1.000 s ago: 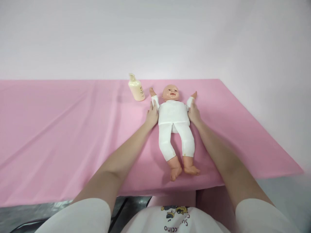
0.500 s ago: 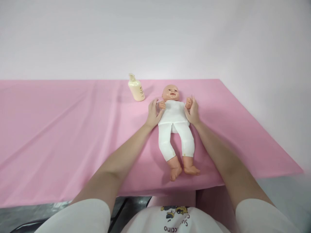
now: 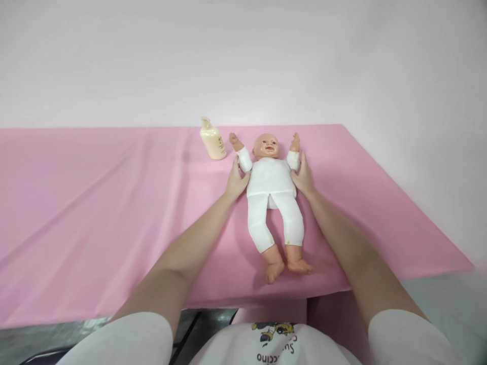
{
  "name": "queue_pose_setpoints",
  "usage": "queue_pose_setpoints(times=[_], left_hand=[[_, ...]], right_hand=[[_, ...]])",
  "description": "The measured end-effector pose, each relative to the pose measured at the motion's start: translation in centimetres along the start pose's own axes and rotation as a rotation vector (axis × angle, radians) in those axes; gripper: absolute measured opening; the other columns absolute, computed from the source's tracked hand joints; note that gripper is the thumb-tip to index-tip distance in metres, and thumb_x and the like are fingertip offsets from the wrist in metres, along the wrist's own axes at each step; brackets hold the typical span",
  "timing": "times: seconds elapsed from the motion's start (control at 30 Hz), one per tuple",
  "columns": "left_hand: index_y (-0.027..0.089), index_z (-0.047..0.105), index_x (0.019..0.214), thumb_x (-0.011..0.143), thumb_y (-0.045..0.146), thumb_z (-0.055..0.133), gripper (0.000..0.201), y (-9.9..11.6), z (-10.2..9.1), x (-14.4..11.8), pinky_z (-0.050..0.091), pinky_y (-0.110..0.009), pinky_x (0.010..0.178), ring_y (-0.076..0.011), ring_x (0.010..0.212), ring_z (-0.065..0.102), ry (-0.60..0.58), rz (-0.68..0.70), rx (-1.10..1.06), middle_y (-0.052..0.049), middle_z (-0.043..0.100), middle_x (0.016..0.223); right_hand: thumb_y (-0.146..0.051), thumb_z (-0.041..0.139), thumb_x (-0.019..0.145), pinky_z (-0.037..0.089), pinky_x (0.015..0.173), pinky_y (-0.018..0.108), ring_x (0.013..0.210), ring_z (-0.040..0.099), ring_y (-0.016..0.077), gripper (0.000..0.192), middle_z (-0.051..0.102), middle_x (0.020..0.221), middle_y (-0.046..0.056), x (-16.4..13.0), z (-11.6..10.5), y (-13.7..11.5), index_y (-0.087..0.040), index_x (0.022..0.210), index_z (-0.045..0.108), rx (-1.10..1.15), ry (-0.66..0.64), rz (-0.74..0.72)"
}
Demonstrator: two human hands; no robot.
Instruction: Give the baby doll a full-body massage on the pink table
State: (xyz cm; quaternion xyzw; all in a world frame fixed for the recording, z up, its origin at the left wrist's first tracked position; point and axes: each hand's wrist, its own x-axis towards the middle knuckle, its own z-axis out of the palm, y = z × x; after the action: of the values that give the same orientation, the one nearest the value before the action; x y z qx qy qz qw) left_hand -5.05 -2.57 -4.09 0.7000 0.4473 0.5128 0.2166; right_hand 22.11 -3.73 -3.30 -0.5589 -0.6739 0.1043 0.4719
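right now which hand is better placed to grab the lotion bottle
Left. The left hand holds the doll's arm on the side where the bottle stands, just beyond it. The right hand is across the doll's body.

one doll [image 3: 271, 188]; one bottle [image 3: 213, 139]

- The doll [image 3: 272, 177]: head, hands and feet look like smooth plastic with a slight sheen; the body is dressed in matt white cloth, soft and a little creased at the legs.
- The pump bottle [image 3: 213, 142]: cream-coloured plastic, smooth, faintly glossy.
- The sheet [image 3: 95, 203] over the desk: thin pink cloth or plastic film, smooth, with long shallow wrinkles and a dull sheen.
- The wall [image 3: 243, 56]: plain, matt.
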Motion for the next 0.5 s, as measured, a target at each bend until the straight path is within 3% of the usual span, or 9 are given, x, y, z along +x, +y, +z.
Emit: queue_pose_setpoints(times=[0.1, 0.23, 0.33, 0.43, 0.5], left_hand=[[0.018, 0.031, 0.144, 0.084, 0.055, 0.059, 0.075, 1.2, -0.2, -0.2, 0.035, -0.048, 0.111, -0.0289, 0.126, 0.05, 0.073, 0.095, 0.058, -0.017, 0.053, 0.132], [0.018, 0.031, 0.144, 0.084, 0.054, 0.057, 0.075, 1.1, 0.3, -0.1, 0.03, -0.051, 0.113, -0.0292, 0.124, 0.051, 0.022, 0.191, 0.139, -0.015, 0.056, 0.127], [0.013, 0.022, 0.149, 0.087, 0.052, 0.051, 0.079, -0.2, 0.8, 0.0, 0.026, -0.056, 0.114, -0.0337, 0.134, 0.042, 0.019, 0.047, 0.179, -0.022, 0.047, 0.139], [0.006, 0.028, 0.144, 0.085, 0.049, 0.052, 0.076, -1.6, 0.9, 0.0, 0.017, -0.065, 0.113, -0.043, 0.142, 0.027, 0.056, -0.186, 0.277, -0.03, 0.035, 0.148], [0.007, 0.035, 0.139, 0.085, 0.047, 0.053, 0.069, -2.1, 0.7, 0.0, 0.015, -0.067, 0.113, -0.0442, 0.142, 0.025, 0.048, -0.201, 0.275, -0.029, 0.036, 0.147]], right_hand=[[-0.034, 0.051, 0.082, 0.036, 0.112, 0.05, 0.132, 0.046, 0.0294, 0.081, 0.048, 0.142, 0.014, -0.3, 0.0, -0.6, -0.019, 0.151, 0.012, -0.021, 0.069, -0.135], [-0.032, 0.043, 0.088, 0.028, 0.118, 0.051, 0.14, 0.037, 0.0286, 0.074, 0.039, 0.149, 0.016, -0.3, 0.4, -0.9, -0.016, 0.152, 0.009, -0.081, 0.04, -0.215], [-0.029, 0.036, 0.091, 0.03, 0.116, 0.055, 0.145, 0.027, 0.0295, 0.075, 0.024, 0.157, 0.018, 0.0, 1.1, -0.4, -0.012, 0.153, -0.003, -0.102, -0.003, -0.049], [-0.024, 0.037, 0.089, 0.03, 0.113, 0.059, 0.148, 0.02, 0.0338, 0.074, 0.015, 0.16, 0.019, 0.2, 1.5, 0.4, -0.01, 0.153, 0.003, -0.145, -0.06, 0.161], [-0.022, 0.038, 0.088, 0.031, 0.112, 0.061, 0.145, 0.027, 0.0358, 0.073, 0.018, 0.159, 0.018, 0.3, 1.5, 0.8, -0.011, 0.153, 0.007, -0.155, -0.108, 0.215]])
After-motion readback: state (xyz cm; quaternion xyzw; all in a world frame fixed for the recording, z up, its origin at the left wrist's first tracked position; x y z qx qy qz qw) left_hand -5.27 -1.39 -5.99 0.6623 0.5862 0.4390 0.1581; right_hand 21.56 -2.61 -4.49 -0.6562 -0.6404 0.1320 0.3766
